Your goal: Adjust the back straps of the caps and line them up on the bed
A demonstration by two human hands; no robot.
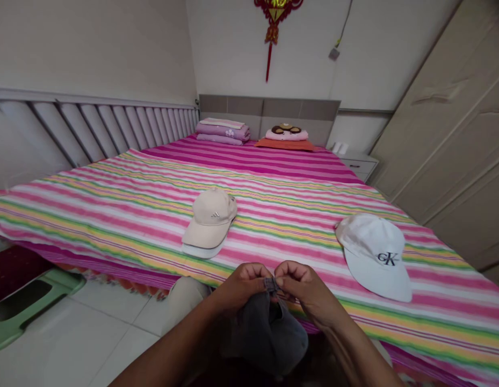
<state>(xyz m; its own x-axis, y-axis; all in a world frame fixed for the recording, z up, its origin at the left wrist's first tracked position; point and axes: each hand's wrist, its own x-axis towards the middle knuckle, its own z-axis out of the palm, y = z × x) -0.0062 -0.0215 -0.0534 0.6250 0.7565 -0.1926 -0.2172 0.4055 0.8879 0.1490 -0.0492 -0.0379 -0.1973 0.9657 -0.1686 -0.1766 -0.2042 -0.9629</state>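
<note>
A dark grey cap [269,336] hangs over my lap at the bed's near edge, its back strap uppermost. My left hand [244,285] pinches the left part of the strap between thumb and fingers. On the strap's other side, my right hand [299,285] is closed on it, fingertips almost touching the left ones. Beyond my left hand a beige cap [212,212] lies on the striped sheet, brim toward me. A white cap [372,242] with dark letters rests farther right, its brim pointing to the near right.
The bed [132,226] fills the middle, with folded bedding [223,131] and a pink pillow [287,134] by the headboard [241,107]. A green stool [40,301] stands at the lower left. At the right are a nightstand [360,164] and a wardrobe [446,134].
</note>
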